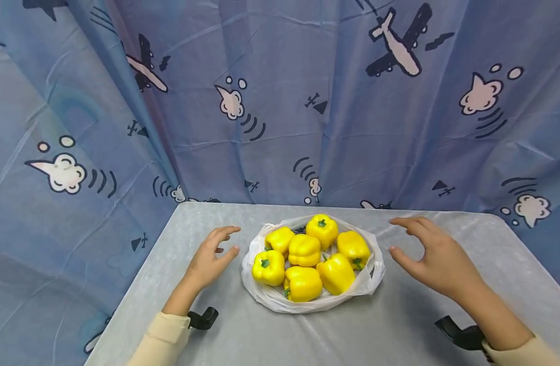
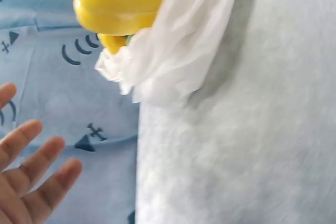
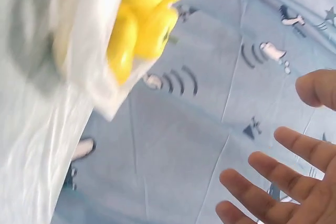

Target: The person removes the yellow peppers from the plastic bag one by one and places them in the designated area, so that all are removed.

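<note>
Several yellow bell peppers (image 1: pixel 304 250) with green stems sit in a white plastic bag (image 1: pixel 280 306), its mouth spread wide around them. To the left of the bag my left hand (image 1: pixel 211 260) is held apart from it, fingers relaxed and holding nothing. On the other side, my right hand (image 1: pixel 437 256) hovers with thumb and fingers spread, also holding nothing. In the left wrist view a pepper (image 2: pixel 123 1) rises above the bag's crumpled edge (image 2: pixel 173 61), away from the fingers. The right wrist view has the bag's side (image 3: pixel 94 40) with peppers (image 3: pixel 142 24) showing over it.
A grey-white cloth covers the table (image 1: pixel 206 335). Blue curtains (image 1: pixel 280 101) printed with airplanes and clouds hang behind it and along the left side. A black wrist camera (image 1: pixel 204 318) is strapped on the left wrist and another (image 1: pixel 460 333) on the right.
</note>
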A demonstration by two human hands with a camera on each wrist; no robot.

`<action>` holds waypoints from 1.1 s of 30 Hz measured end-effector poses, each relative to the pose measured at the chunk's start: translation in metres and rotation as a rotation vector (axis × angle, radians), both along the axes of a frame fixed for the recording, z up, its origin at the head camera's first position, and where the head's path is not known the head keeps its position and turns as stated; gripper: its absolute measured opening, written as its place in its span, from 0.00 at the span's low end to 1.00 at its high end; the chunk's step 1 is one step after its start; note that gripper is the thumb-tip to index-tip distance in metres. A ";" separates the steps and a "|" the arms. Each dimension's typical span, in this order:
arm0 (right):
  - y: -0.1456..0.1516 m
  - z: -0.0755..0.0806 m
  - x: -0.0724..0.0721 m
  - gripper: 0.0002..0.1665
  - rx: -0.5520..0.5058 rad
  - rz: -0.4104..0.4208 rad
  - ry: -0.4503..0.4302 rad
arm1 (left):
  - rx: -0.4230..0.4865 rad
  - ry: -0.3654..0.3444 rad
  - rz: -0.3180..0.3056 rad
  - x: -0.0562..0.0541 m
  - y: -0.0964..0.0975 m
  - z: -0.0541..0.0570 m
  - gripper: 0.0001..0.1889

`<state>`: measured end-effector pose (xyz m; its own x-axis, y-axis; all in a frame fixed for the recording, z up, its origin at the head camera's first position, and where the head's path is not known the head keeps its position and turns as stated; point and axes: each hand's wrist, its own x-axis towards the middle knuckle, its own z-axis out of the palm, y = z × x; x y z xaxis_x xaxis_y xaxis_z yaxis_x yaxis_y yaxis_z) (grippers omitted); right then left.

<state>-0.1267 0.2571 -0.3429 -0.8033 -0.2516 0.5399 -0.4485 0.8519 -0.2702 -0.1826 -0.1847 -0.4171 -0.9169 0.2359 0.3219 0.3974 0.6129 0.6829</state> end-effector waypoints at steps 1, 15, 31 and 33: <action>-0.004 -0.001 0.000 0.32 -0.011 0.011 -0.007 | 0.020 -0.021 -0.012 -0.001 0.001 -0.004 0.22; -0.049 -0.029 -0.002 0.28 -0.114 0.101 -0.165 | 0.084 -0.204 0.005 -0.019 0.013 -0.046 0.21; -0.074 -0.062 -0.009 0.26 -0.107 0.105 -0.226 | 0.172 -0.322 -0.045 -0.035 0.020 -0.059 0.19; -0.076 -0.065 -0.010 0.27 -0.092 0.103 -0.226 | 0.173 -0.326 -0.042 -0.037 0.022 -0.060 0.19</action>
